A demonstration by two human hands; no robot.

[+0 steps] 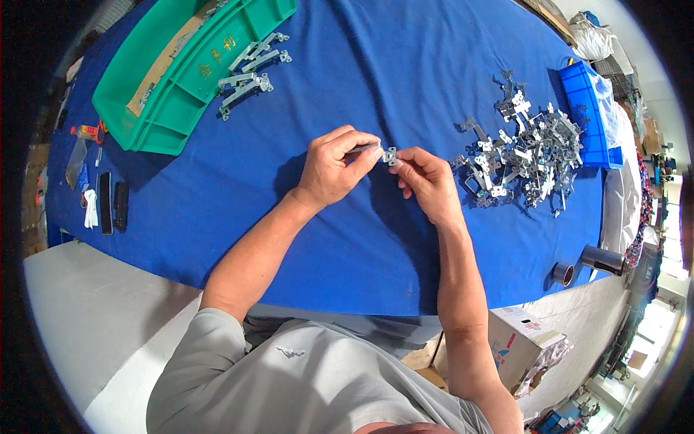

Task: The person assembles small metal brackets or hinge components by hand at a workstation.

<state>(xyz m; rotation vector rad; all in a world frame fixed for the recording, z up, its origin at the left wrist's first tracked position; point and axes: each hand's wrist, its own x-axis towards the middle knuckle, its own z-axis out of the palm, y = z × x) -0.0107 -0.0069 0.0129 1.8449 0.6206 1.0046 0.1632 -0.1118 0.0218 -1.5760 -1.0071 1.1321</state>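
Note:
Over the middle of the blue cloth, both hands hold a small silver metal bracket [390, 156] between them. My left hand [332, 165] pinches it from the left, and a thin grey strip shows between thumb and forefinger, most of it hidden by the fingers. My right hand [428, 181] grips the flat end with holes between thumb and fingertips. To the right lies a loose heap of similar metal brackets [531, 155]. Several more brackets [249, 83] lie in a short row beside the green bin, at the upper left.
A green plastic bin [170, 119] stands at the far left with metal parts inside. At the right edge is a blue crate [584, 116]. Two black bars [106, 202] and scissors [100, 133] lie at the left edge. A dark cylinder [603, 260] lies near the right front corner.

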